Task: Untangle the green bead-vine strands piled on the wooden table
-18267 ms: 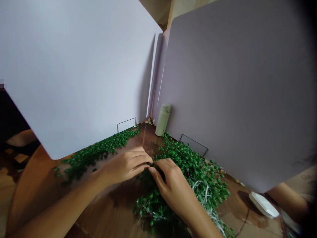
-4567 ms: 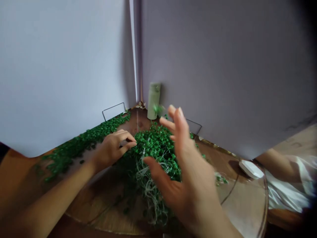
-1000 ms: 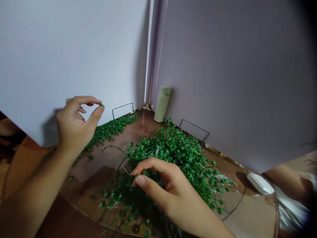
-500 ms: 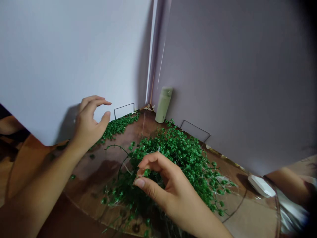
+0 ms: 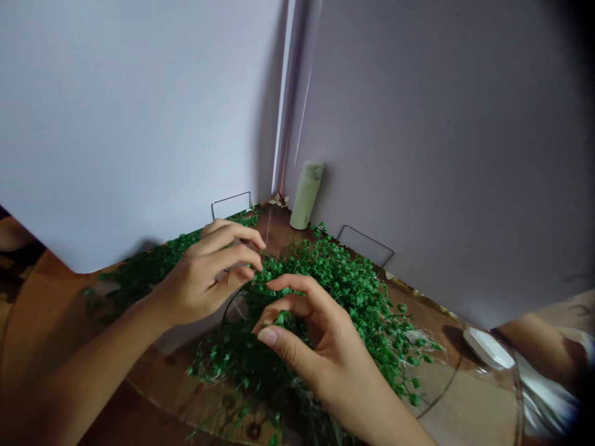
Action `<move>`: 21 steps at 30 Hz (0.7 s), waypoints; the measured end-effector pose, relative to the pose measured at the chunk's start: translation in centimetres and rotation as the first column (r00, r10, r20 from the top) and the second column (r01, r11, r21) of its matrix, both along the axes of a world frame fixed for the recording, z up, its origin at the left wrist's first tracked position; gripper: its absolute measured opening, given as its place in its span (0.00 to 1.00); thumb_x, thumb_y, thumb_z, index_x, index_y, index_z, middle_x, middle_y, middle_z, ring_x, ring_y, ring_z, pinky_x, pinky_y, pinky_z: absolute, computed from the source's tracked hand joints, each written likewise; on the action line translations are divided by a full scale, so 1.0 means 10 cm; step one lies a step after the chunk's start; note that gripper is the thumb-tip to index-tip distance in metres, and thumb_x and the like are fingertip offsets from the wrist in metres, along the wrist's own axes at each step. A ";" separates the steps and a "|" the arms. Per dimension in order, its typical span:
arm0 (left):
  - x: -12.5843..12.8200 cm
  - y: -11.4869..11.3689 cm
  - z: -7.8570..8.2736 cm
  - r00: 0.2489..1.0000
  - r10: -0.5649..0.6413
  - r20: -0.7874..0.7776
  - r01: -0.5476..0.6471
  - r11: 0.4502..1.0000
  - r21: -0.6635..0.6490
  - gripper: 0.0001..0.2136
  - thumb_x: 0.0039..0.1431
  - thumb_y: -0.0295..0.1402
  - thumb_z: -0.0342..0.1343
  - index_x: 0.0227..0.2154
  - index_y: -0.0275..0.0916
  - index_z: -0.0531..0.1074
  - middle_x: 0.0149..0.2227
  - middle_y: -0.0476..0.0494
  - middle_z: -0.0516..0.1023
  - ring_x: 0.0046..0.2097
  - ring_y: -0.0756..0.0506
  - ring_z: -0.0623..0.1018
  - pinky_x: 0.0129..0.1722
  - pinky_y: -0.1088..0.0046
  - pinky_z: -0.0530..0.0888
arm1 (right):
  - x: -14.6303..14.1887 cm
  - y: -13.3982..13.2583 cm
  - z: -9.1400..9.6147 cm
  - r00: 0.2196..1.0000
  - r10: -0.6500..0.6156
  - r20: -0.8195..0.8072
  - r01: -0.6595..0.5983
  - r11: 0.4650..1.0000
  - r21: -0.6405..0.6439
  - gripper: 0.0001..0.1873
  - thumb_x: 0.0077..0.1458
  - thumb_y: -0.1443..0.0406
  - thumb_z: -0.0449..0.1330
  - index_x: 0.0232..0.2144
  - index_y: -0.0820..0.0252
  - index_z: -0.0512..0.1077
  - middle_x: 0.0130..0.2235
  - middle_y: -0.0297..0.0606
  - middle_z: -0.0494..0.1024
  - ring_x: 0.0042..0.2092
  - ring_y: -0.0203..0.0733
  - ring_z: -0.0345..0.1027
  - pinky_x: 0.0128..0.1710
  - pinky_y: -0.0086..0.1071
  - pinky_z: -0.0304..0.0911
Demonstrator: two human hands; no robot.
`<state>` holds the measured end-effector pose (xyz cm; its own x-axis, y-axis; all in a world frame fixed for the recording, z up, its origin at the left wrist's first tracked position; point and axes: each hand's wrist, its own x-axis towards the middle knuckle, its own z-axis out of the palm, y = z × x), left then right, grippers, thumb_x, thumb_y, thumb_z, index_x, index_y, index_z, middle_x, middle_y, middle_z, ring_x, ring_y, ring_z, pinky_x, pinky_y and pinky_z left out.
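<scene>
A large heap of green plastic-looking sprigs with small leafy clusters and stems lies on the round wooden table. My right hand is over its near side, thumb and a finger pinched on a small green leaf cluster, the index finger raised. My left hand hovers at the heap's left edge, fingers apart and slightly bent, with nothing seen in it. Behind my left hand, a second pile of small green leaf pieces stretches along the left panel, partly hidden by that hand.
Two tall pale panels, left and right, meet behind the table. A green bottle stands near the corner. Wire stands show at the panels' feet. At right lie a white case and another person's arm.
My left hand has moved right and down, from beside the left panel to near my right hand. My right hand stays nearly in place, its index finger now lifted off the pinch.
</scene>
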<state>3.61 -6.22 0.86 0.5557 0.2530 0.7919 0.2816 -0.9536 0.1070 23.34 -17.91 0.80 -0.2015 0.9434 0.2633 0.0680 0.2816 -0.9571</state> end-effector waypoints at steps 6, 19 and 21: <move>0.13 -0.22 -0.04 0.985 -0.171 -0.022 0.168 0.979 -0.113 0.22 0.71 0.50 0.44 0.31 0.40 0.71 0.46 0.38 0.75 0.48 0.42 0.73 0.49 0.63 0.71 | 0.04 0.02 0.03 0.982 -0.187 0.025 0.175 0.955 0.241 0.05 0.60 0.66 0.66 0.34 0.56 0.72 0.38 0.31 0.77 0.42 0.35 0.71 0.44 0.28 0.64; 0.25 -0.33 -0.03 0.989 -0.144 0.032 0.146 0.985 -0.092 0.03 0.66 0.26 0.57 0.36 0.39 0.71 0.44 0.42 0.76 0.46 0.46 0.74 0.46 0.69 0.73 | 0.05 0.05 0.03 0.977 -0.181 -0.116 0.196 0.970 0.141 0.05 0.60 0.63 0.66 0.38 0.56 0.74 0.36 0.32 0.77 0.39 0.35 0.72 0.40 0.28 0.67; 0.24 -0.32 -0.04 0.989 -0.132 0.062 0.136 0.988 -0.074 0.03 0.66 0.26 0.57 0.36 0.40 0.71 0.42 0.43 0.76 0.45 0.46 0.75 0.46 0.68 0.73 | 0.07 0.04 0.03 0.978 -0.194 -0.075 0.203 0.968 0.147 0.04 0.61 0.63 0.65 0.38 0.55 0.74 0.37 0.33 0.78 0.41 0.36 0.73 0.42 0.29 0.68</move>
